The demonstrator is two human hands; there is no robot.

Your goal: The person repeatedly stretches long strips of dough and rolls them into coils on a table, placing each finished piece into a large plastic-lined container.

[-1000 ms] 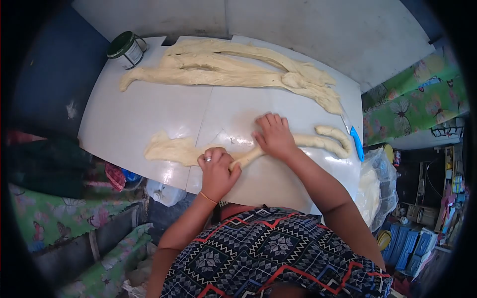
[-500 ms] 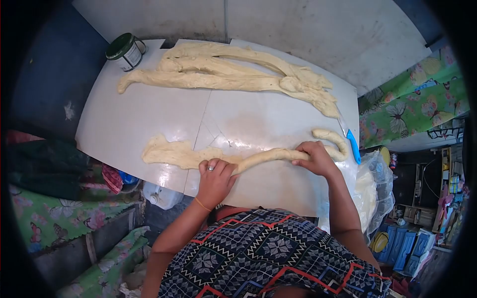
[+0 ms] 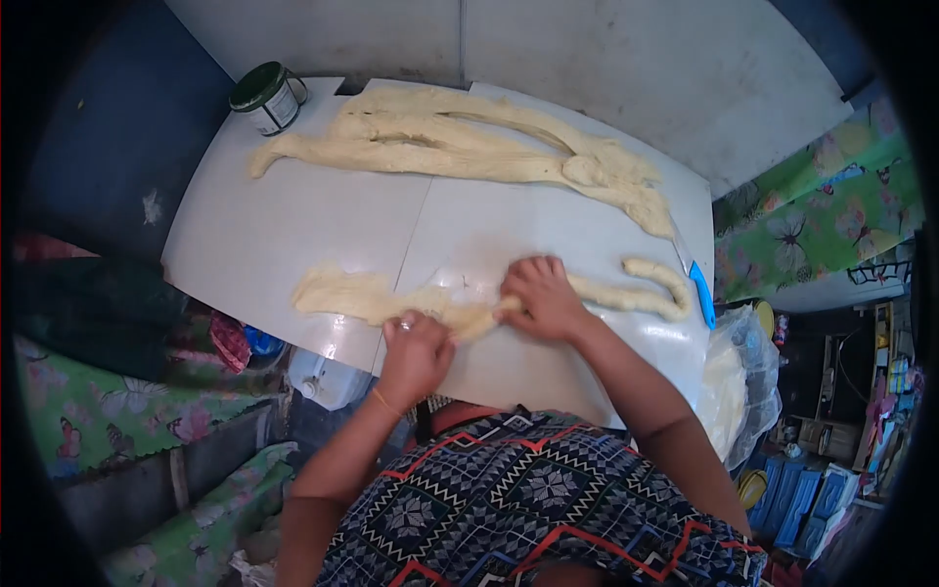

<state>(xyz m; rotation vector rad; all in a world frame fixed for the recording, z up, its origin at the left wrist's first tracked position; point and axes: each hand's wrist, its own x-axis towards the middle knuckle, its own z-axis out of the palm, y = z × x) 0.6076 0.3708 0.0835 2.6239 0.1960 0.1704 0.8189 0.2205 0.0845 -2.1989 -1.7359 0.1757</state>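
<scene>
Pressing my left hand flat, open, on dough rope | right hand open, palm down on same rope, just beside left | rope lies along near edge of table | knife at right edge

Under my palms lies a long, pale cream rope of soft dough, stretched across the near part of the white board. Its left end spreads flat and ragged; its right end curls back in a hook.
</scene>
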